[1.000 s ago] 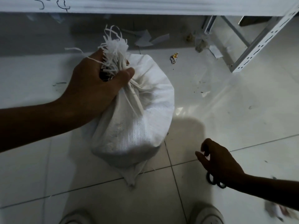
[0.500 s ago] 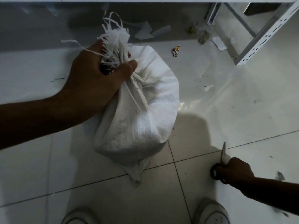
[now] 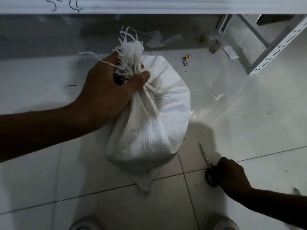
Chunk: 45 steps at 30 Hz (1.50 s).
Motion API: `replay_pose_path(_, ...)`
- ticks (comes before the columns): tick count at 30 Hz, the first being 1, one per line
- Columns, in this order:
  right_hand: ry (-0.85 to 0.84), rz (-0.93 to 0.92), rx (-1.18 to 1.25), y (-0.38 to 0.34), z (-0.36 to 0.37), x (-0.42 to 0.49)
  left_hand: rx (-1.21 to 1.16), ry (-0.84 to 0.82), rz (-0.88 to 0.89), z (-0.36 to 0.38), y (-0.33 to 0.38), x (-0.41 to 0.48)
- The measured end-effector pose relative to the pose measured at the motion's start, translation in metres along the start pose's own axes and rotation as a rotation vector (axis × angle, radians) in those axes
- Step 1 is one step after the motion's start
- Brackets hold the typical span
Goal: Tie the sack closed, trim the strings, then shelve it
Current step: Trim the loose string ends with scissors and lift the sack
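Observation:
A full white woven sack (image 3: 154,128) stands on the tiled floor in the middle of the view. My left hand (image 3: 108,90) grips its gathered neck, with a tuft of frayed white strings (image 3: 129,48) sticking out above my fist. Low on the right, my right hand (image 3: 230,175) holds a pair of black-handled scissors (image 3: 207,166) close to the floor. The blades point up and away from me, toward the sack's right side. Whether the neck is knotted is hidden by my fingers.
A white metal shelf edge (image 3: 166,5) runs across the top, and a slotted upright of the rack (image 3: 272,48) stands at the upper right. Paper scraps (image 3: 157,40) and a small wrapper (image 3: 186,58) lie under the shelf. My shoe tips (image 3: 83,224) show at the bottom edge.
My right hand went from open fingers reaching down to the floor to gripping the scissors, blades now pointing up. My left hand kept its grip on the sack's neck.

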State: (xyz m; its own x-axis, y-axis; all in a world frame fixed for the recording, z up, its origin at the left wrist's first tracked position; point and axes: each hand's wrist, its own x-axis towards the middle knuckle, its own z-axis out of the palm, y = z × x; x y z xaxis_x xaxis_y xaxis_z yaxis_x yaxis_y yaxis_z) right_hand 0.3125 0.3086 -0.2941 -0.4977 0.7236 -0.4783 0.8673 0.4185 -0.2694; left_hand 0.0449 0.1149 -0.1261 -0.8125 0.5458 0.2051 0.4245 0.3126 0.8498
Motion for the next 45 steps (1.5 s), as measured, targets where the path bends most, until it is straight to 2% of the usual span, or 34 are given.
replay_pose_path(3,0.038,0.008,0.054,-0.009,0.001,0.000,-0.005,0.008,0.003,-0.001,-0.001,0.000)
replay_pose_path(6,-0.050,0.046,0.037,-0.009,-0.003,0.001,-0.016,-0.007,0.011,-0.005,0.000,0.002)
replay_pose_path(9,-0.130,-0.031,-0.061,-0.013,-0.010,0.000,-0.060,-0.007,0.015,-0.010,0.002,0.005)
replay_pose_path(13,-0.138,-0.138,-0.141,-0.022,-0.011,-0.001,-0.099,-0.051,0.031,-0.018,0.004,0.016)
replay_pose_path(18,-0.128,-0.120,0.086,-0.030,-0.010,0.007,-0.040,-0.255,0.055,-0.036,0.008,0.034)
replay_pose_path(22,-0.244,0.034,0.332,-0.039,-0.018,0.012,0.091,-0.505,0.047,-0.052,0.028,0.051)
replay_pose_path(24,-0.283,0.085,0.522,-0.047,-0.029,0.009,0.180,-0.544,0.059,-0.058,0.035,0.059)
replay_pose_path(29,-0.224,-0.002,0.715,-0.080,-0.071,-0.004,0.276,-0.430,0.130,-0.059,0.041,0.070)
replay_pose_path(35,-0.249,-0.130,0.962,-0.137,-0.108,-0.020,0.091,-0.326,0.044,-0.065,0.037,0.076)
replay_pose_path(41,-0.174,-0.347,1.027,-0.167,-0.131,-0.041,0.024,-0.210,-0.023,-0.076,0.034,0.082)
replay_pose_path(45,-0.169,-0.390,1.028,-0.176,-0.130,-0.056,-0.005,-0.029,-0.141,-0.074,0.027,0.087)
